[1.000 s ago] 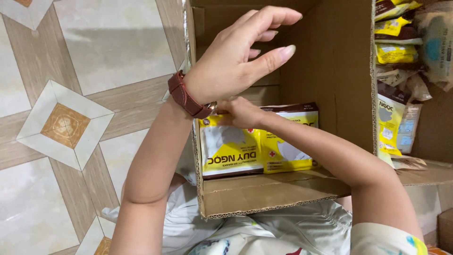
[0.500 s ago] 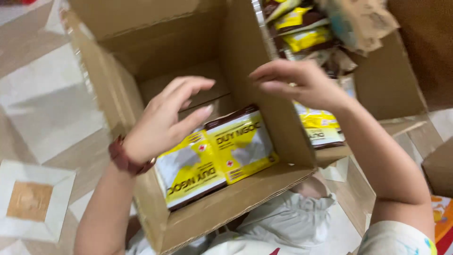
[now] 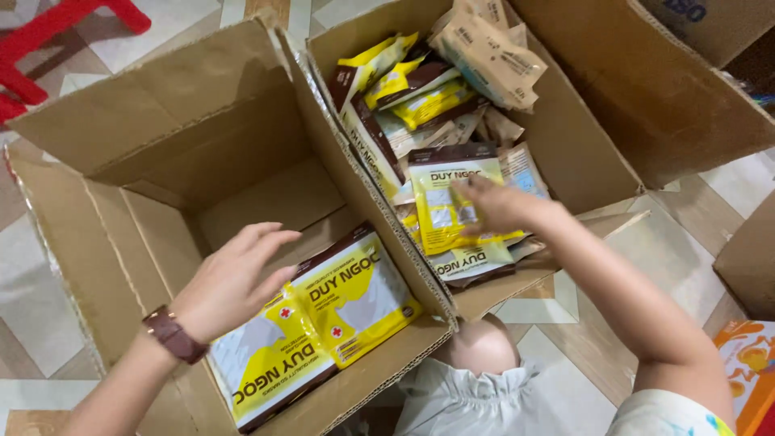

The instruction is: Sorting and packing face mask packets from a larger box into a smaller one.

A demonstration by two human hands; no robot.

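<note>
Two-box handling of yellow mask packets
Left hand, fingers spread, steadies stacked packets inside left box; right hand presses top packet beside it, grip unclear

Bright, even indoor light — soft shadows inside the boxes, slight motion blur.

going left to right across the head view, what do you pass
red stool → left hand → yellow packets in the left box → cardboard wall between the boxes → right hand on a yellow packet → orange box
</note>
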